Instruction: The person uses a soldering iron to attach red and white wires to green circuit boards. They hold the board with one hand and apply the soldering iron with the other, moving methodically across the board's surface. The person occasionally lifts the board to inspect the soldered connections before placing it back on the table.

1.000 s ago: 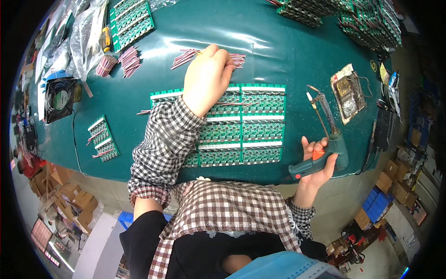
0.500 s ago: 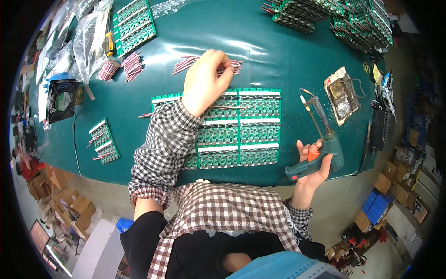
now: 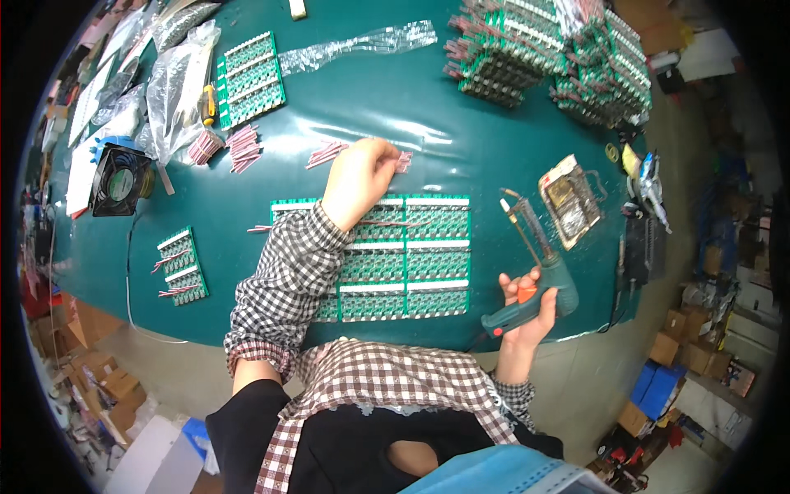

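My left hand (image 3: 355, 185) is over the far edge of the circuit board panel (image 3: 437, 265), thumb and fingertips pinched together at a small pile of red-and-white wires (image 3: 404, 162). Its fingertips are partly hidden. More of these wires (image 3: 326, 154) show on the other side of the hand. One or more wires lie across the panel, partly under my sleeve. In my right hand (image 3: 531, 323) is a green pistol-shaped soldering gun (image 3: 561, 284) with an orange trigger. Its hot end and thin feed tube point up and away, right of the panel, touching nothing.
A dirty solder tray (image 3: 569, 202) lies beyond the gun. Stacks of wired boards (image 3: 510, 49) stand far right. At left are a small fan (image 3: 122, 179), wire bundles (image 3: 243, 149), a small board (image 3: 183, 265), another panel (image 3: 251, 80) and plastic bags (image 3: 177, 99).
The whole view has shifted, so the table's things appear lower and mostly further left. My left hand stays at the wire pile, and the right keeps hold of the soldering gun.
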### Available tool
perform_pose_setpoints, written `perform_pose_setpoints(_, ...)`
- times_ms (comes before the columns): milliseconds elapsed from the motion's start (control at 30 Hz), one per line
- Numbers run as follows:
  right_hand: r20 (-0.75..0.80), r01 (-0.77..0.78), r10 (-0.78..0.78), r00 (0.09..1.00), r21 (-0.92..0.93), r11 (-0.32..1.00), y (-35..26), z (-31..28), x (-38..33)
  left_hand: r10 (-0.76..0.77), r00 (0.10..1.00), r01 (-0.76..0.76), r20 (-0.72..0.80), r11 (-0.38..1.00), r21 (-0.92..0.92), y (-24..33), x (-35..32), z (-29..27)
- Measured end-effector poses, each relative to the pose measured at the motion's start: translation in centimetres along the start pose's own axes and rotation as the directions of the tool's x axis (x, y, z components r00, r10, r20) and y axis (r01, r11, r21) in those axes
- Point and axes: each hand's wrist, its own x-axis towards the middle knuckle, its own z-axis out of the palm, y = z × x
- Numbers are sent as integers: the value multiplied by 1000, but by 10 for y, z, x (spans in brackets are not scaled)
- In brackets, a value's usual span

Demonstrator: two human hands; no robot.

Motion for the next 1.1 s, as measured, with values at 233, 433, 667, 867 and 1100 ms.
perform_pose_setpoints(233,47,20,-23,999,66,998,2,-2,9,-4,999,5,-45,999,40,5,1,3)
perform_pose_setpoints(433,53,16,-18,998,30,999,4,4,7,4,998,-2,-60,999,36,8,-2,-2)
perform_pose_setpoints(667,35,46,-46,998,0,999,0,7,6,-55,998,54,-7,995,-86,19,-3,-10)
perform_pose_setpoints(867,93,167,-154,984,-146,975,-22,46,10,-138,969,233,204,783,-577,101,-36,-18)
perform_pose_setpoints(1100,139,261,-221,965,-530,806,0,96,18,461,880,-468,-117,883,-40,116,-69,10)
